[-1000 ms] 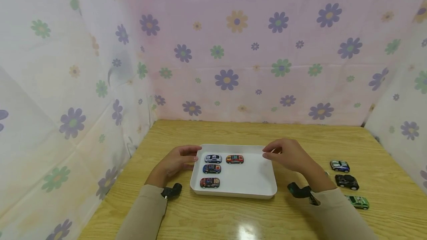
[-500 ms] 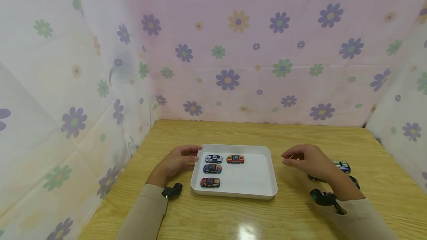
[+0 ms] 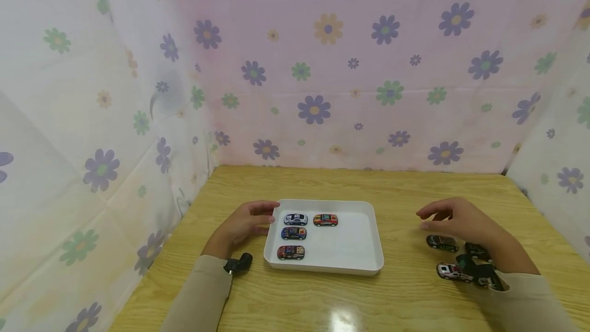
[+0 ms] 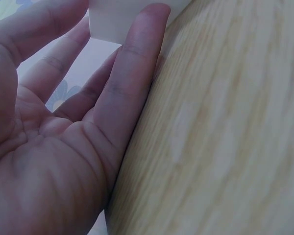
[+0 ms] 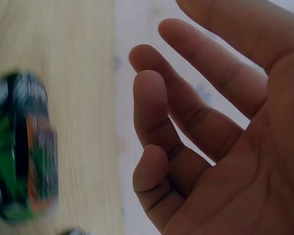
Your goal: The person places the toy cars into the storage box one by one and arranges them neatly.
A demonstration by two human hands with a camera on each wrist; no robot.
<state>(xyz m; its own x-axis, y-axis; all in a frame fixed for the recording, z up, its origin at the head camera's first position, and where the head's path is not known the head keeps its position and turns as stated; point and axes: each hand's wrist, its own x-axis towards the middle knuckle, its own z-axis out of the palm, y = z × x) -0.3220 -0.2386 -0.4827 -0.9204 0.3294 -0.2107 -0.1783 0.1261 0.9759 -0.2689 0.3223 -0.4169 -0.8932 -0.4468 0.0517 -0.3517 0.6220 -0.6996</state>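
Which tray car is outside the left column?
The red-and-yellow car, right of the white car; the other three line the left side of the tray.

I can't read a single word, brand or number anywhere here. The white car (image 3: 295,219), blue car (image 3: 293,233), red car (image 3: 291,252) and orange-red car (image 3: 325,220), in the tray (image 3: 352,242) just right of the left hand (image 3: 244,222), carry printed patterns too tiny to tell. The dark green car (image 3: 442,243) close below the right hand (image 3: 465,222) has printing on it, blurred up close; the white-and-red car (image 3: 454,272), nearer that wrist, bears markings I can't decipher either.
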